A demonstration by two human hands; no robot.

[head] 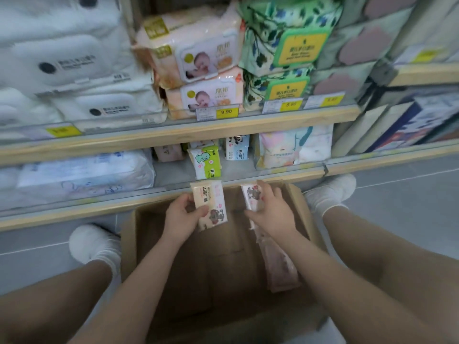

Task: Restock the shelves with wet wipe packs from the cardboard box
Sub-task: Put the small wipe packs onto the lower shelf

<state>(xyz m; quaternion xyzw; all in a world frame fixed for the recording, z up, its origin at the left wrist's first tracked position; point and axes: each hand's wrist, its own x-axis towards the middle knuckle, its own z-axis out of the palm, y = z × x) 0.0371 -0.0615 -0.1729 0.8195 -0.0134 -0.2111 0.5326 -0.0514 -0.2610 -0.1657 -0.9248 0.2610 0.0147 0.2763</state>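
Note:
An open cardboard box (188,274) stands on the floor between my legs, against the lowest shelf (173,175). My left hand (182,217) grips a small pink wet wipe pack (211,202) over the box's far edge, held upright. My right hand (269,209) is closed on a second pink wet wipe pack (250,194) near the box's right wall. Several more pink packs (280,266) lie stacked along the inside right wall of the box. On the lowest shelf a green and white small pack (207,162) stands beside a gap.
The upper shelf (198,130) holds white packs, baby-photo packs (208,60) and green leafy packs (288,40) behind price tags. Large soft packs (82,172) fill the lower shelf's left, pastel ones (295,147) its right. My white shoes flank the box on a grey tiled floor.

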